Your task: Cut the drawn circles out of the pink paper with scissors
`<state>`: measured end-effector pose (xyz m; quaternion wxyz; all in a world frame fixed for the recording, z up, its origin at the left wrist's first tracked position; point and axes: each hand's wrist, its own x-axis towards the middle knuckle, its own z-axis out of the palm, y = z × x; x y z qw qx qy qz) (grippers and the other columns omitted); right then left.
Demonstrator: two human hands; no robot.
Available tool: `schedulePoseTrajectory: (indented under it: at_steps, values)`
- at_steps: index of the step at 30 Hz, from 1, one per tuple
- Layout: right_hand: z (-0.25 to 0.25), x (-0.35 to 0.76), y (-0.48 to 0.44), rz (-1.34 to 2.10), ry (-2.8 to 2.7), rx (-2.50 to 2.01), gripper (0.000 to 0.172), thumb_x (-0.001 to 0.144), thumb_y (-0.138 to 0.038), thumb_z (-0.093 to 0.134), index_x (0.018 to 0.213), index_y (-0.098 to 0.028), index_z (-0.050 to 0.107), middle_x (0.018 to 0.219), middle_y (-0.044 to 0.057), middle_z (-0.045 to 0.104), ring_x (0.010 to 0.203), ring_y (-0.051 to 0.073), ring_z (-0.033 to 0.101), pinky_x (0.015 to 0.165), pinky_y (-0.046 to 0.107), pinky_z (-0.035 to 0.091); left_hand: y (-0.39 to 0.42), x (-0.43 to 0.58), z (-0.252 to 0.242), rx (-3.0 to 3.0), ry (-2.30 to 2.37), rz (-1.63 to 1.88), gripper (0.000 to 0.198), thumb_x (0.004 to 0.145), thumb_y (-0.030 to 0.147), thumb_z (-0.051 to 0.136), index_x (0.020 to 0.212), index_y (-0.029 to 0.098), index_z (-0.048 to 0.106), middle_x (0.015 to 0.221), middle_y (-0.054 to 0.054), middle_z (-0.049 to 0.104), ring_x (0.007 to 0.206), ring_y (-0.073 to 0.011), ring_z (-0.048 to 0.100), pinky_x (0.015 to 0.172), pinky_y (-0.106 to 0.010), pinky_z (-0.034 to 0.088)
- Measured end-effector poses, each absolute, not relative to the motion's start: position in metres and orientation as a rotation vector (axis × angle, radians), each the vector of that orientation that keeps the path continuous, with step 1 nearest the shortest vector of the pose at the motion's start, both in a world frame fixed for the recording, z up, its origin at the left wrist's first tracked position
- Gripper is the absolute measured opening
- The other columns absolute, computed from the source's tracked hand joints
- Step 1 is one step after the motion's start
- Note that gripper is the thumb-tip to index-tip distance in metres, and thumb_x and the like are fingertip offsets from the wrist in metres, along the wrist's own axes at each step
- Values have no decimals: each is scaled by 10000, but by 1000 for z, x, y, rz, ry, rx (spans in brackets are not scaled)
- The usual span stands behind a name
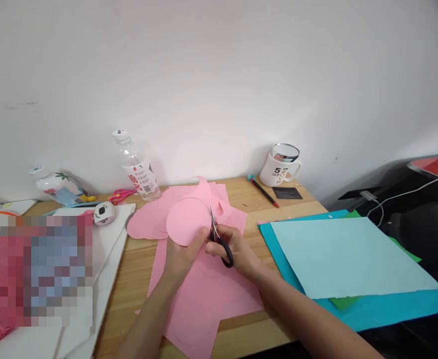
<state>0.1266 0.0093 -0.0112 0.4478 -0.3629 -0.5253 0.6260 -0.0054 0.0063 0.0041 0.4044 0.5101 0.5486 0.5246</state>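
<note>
My left hand [181, 257] is closed on a round pink paper disc [187, 219], its thumb lying on the lower right of the disc. In my right hand [236, 247] is a pair of scissors [224, 249] with black handles, my fingers wrapped about the grips. The metal blades point up and lie against the disc's right edge. A curled pink offcut [220, 208] is just right of the blades. Beneath both hands lie several pink paper sheets [196, 314], some with faint pencilled circles. Other cut pink paper [146, 222] rests to the left of the disc.
A clear plastic bottle [138, 169] and a white mug [279, 167] stand along the wall. By the mug lie a black pen [264, 192] and a dark card [287, 193]. Blue and pale green sheets [353, 259] overhang the right side. Pink scissors [121, 195] and white boards [110, 259] are left.
</note>
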Motion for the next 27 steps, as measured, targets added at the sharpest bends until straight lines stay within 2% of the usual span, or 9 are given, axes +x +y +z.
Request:
schedulePoseTrajectory:
  at_steps: [5, 16, 27]
  values:
    - [-9, 128, 9, 1538, -1329, -913, 390, 604, -502, 719, 647, -159, 540, 552, -35, 446, 517, 89, 368, 492, 233, 321, 7, -6, 4, 1312, 1419, 1329, 232, 654, 323, 653, 786, 133, 669, 753, -64, 720, 752, -222, 671, 670, -301, 549]
    - [-14, 129, 9, 1576, -1321, -886, 367, 635, -477, 710, 687, -160, 531, 541, -43, 448, 511, 88, 384, 501, 237, 326, 8, -8, 3, 1308, 1456, 1309, 213, 644, 341, 644, 717, 141, 654, 675, -47, 697, 728, -219, 659, 634, -281, 538]
    - [-17, 125, 8, 1567, -1382, -917, 377, 646, -495, 694, 646, -162, 517, 535, -37, 444, 508, 91, 378, 484, 230, 309, 8, -6, 2, 1185, 1543, 1370, 252, 619, 366, 677, 703, 129, 660, 724, -74, 711, 709, -223, 667, 600, -288, 544]
